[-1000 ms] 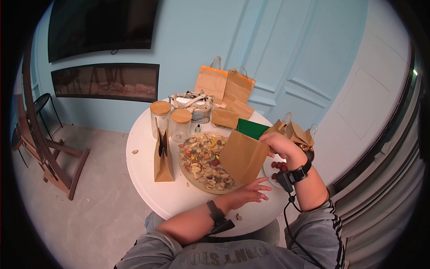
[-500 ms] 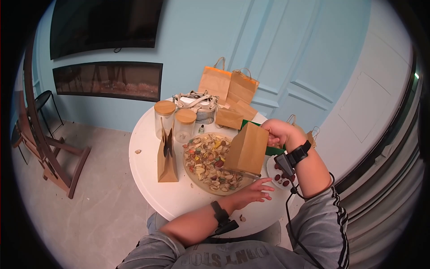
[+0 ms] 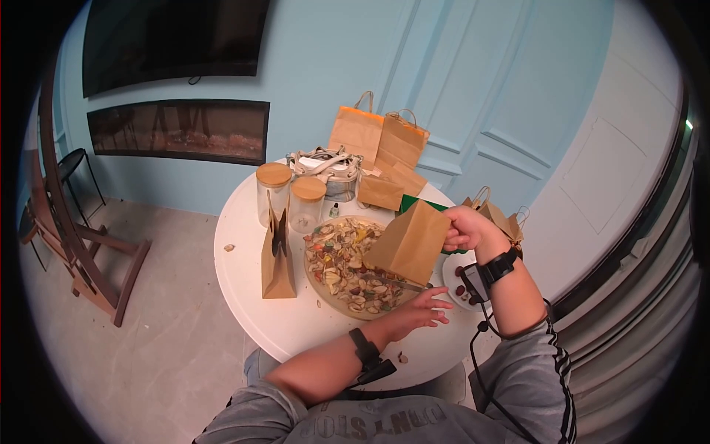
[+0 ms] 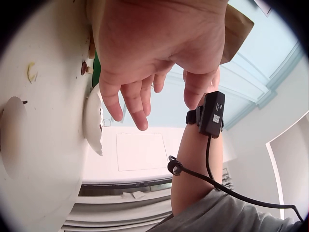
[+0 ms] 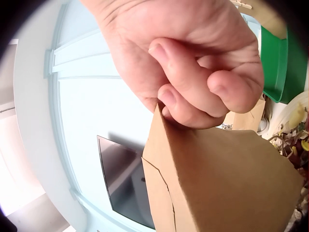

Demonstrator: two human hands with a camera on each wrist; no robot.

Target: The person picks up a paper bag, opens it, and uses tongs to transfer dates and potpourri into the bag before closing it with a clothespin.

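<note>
My right hand grips a brown paper bag by one edge, its fingers curled in against the paper in the right wrist view. Tilted, the bag is held over the right part of a round tray full of dried petal-like pieces, some of them coloured. Below the bag, by the tray's near right edge, my left hand is held with fingers spread and nothing in it. The left wrist view shows that palm bare above the table. What the bag contains is hidden.
Another brown bag stands left of the tray, before two glass jars with wooden lids. A small bottle, a handbag and more paper bags are behind. A green box and a white plate with dark red fruit lie right.
The bag has turned in my right hand's grip: its broad side faced me, then it swung round and tipped over the tray. My left hand has hardly moved.
</note>
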